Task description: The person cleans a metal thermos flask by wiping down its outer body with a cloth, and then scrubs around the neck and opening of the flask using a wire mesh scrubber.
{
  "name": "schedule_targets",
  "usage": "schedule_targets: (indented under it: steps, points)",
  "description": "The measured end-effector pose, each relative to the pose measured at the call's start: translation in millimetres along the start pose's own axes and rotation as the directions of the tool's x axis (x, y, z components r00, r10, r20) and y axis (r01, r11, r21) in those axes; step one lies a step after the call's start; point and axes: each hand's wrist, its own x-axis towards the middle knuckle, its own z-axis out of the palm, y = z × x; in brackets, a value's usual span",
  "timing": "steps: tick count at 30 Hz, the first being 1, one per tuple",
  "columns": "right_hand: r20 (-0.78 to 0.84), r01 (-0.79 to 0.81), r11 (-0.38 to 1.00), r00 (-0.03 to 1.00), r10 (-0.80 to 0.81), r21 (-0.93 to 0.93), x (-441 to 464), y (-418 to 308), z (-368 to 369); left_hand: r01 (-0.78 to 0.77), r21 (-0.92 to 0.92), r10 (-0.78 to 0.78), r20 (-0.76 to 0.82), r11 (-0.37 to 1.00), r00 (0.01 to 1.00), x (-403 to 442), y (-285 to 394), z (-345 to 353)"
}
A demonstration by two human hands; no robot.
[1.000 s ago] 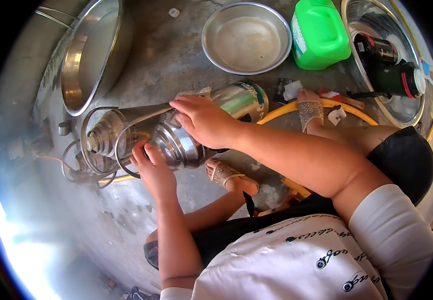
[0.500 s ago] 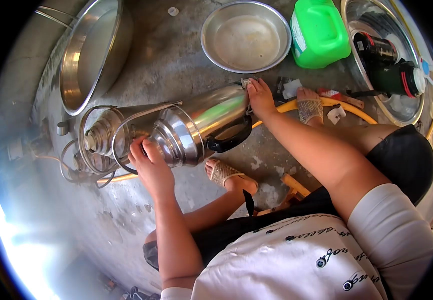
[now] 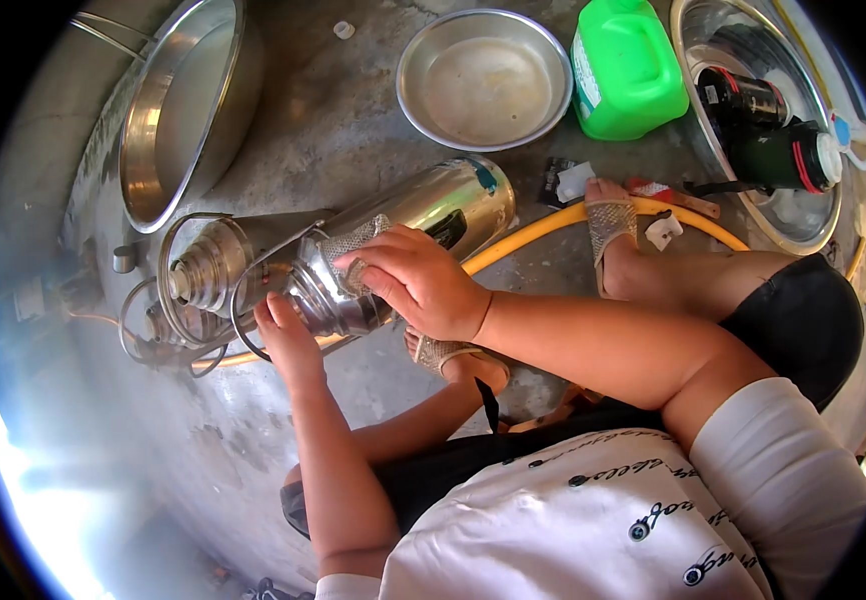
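A shiny steel thermos flask (image 3: 433,205) lies tilted in front of me, its neck toward the left. My left hand (image 3: 288,340) grips the flask at its neck end, beside the wire handle. Pressed on the flask's shoulder is a grey mesh cloth (image 3: 356,248), held in my right hand (image 3: 423,280). The black side grip shows partly beyond my right hand. A second steel flask (image 3: 215,275) with a pale stopper stands just behind, at the left.
A large steel basin (image 3: 140,155) leans at the upper left. Farther back are a shallow steel bowl (image 3: 485,80), a green jug (image 3: 628,75) and a basin (image 3: 698,110) holding dark bottles. A yellow hose (image 3: 523,238) runs past my sandalled feet.
My right hand has moved with the cloth from the flask's base back to its shoulder. The flask has turned, its black grip shifting upward. My left hand stays at the neck end.
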Motion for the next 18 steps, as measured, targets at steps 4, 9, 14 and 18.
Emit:
schedule_targets:
  steps: [4, 9, 14, 18]
  points:
    - [-0.028, 0.039, 0.897, 0.998, -0.057, -0.44, -10.3, 32.7, -22.5, -0.02, 0.062, 0.022, -0.029, 0.998, 0.999, -1.5, 3.1, 3.5]
    - [-0.056, -0.019, 0.949, 0.998, 0.002, -0.314, -27.8, 82.6, -34.5, -0.01, 0.022, 0.011, -0.034, 1.0, 0.999, 6.9, -26.7, -3.5]
    - [0.06, 0.037, 0.871, 0.998, -0.008, -0.489, -6.7, 32.7, -9.1, 0.048, 0.016, -0.048, -0.036, 0.999, 0.998, 6.6, -26.3, -1.3]
    - [0.154, 0.109, 0.84, 0.988, -0.031, -0.531, -6.7, 15.1, 3.2, 0.113, -0.02, -0.113, 0.002, 0.993, 0.994, 0.6, -16.1, -4.5]
